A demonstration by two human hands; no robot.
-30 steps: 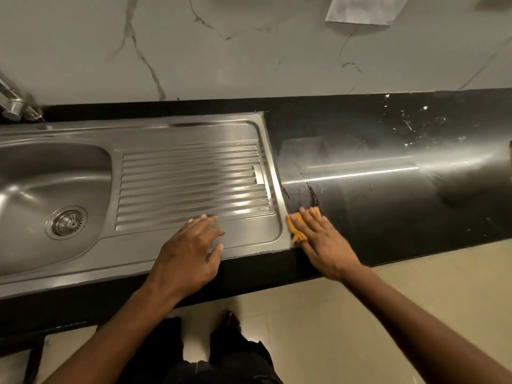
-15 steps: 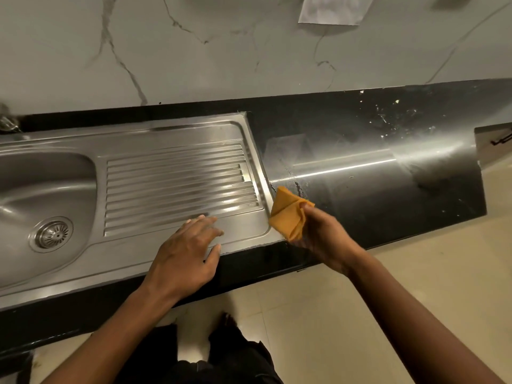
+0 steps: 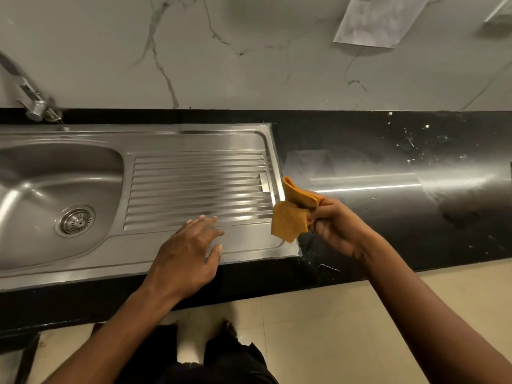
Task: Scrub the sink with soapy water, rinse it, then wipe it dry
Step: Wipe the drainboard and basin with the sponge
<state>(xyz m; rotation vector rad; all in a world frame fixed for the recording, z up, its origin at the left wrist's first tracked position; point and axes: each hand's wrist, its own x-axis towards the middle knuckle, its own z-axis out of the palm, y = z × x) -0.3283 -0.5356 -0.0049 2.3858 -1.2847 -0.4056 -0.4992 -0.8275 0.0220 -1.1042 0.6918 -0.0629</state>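
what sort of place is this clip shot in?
Most likely a kitchen: a steel sink with a ribbed drainboard, set into a black stone counter, with a tap behind it.

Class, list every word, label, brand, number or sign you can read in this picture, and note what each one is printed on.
Paper on the wall: faint print, with a darker line along its top edge, all too blurred to read.
Sink, tap, cloth: no brand, label or number visible.
Nothing in this picture is legible.
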